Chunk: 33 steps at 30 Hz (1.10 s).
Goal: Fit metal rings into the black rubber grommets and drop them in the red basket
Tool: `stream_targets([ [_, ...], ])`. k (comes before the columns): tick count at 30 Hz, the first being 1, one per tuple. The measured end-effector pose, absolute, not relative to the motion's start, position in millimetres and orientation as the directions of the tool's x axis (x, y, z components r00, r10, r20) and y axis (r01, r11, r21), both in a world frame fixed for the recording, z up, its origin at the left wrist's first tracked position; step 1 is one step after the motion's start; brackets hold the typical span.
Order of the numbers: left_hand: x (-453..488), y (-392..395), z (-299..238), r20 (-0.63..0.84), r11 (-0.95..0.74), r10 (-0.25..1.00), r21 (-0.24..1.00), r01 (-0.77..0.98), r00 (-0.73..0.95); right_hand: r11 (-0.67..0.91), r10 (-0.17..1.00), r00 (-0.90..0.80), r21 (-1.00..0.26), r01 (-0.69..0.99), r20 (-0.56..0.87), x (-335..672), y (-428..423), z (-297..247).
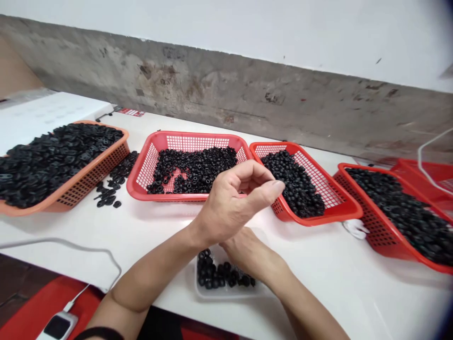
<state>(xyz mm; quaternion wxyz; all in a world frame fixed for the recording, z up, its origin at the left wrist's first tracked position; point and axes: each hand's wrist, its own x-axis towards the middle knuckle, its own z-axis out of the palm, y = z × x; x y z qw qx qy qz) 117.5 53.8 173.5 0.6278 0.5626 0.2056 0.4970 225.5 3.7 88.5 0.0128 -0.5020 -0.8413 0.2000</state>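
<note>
My left hand [235, 200] is raised over the table, its fingers curled and the thumb drawn in toward the index finger. What lies in that pinch, if anything, I cannot make out. Below and partly behind it, my right hand [244, 248] reaches across a clear plastic box [230, 293], with its fingers hidden by the left wrist. Inside the box are several small black round parts [212, 276]. Just behind my left hand stand a pink-red basket [166, 197] of black rings [200, 167] and a red basket [314, 220] of black round pieces [295, 182].
An orange basket [81, 189] heaped with flat black pieces stands at left, with loose black pieces [108, 193] beside it. Another red basket [384, 236] of black parts is at right. A white cable [71, 243] crosses the left front; a grey wall [212, 89] rises behind.
</note>
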Motion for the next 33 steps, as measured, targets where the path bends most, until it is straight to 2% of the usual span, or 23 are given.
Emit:
stream_targets([
  [6,111,53,182,0.271,-0.008,0.848,0.866,-0.5,0.455,0.351,0.885,-0.413,-0.276,0.895,-0.216,213,7,70],
  [13,104,56,183,0.314,-0.039,0.848,0.839,-0.542,0.426,0.385,0.868,-0.448,-0.278,0.88,-0.217,219,3,71],
  [14,103,56,183,0.319,-0.046,0.851,0.837,-0.546,0.417,0.374,0.873,-0.442,-0.301,0.877,-0.206,223,1,75],
  [16,102,58,183,0.319,-0.056,0.855,0.84,-0.54,0.408,0.328,0.887,-0.429,-0.423,0.845,-0.169,231,-2,86],
  [19,101,60,181,0.277,-0.034,0.865,0.863,-0.503,0.417,0.22,0.927,-0.368,-0.687,0.693,-0.074,245,-5,106],
  [22,104,65,176,0.217,0.028,0.876,0.869,-0.494,0.431,0.191,0.972,-0.222,-0.814,0.548,0.079,259,-4,125],
  [28,112,77,162,0.119,0.133,0.879,0.868,-0.478,0.461,0.312,0.919,0.12,-0.879,0.36,0.375,283,5,150],
  [33,117,81,157,0.096,0.109,0.893,0.901,-0.419,0.439,0.356,0.877,0.193,-0.866,0.351,0.439,289,10,154],
])
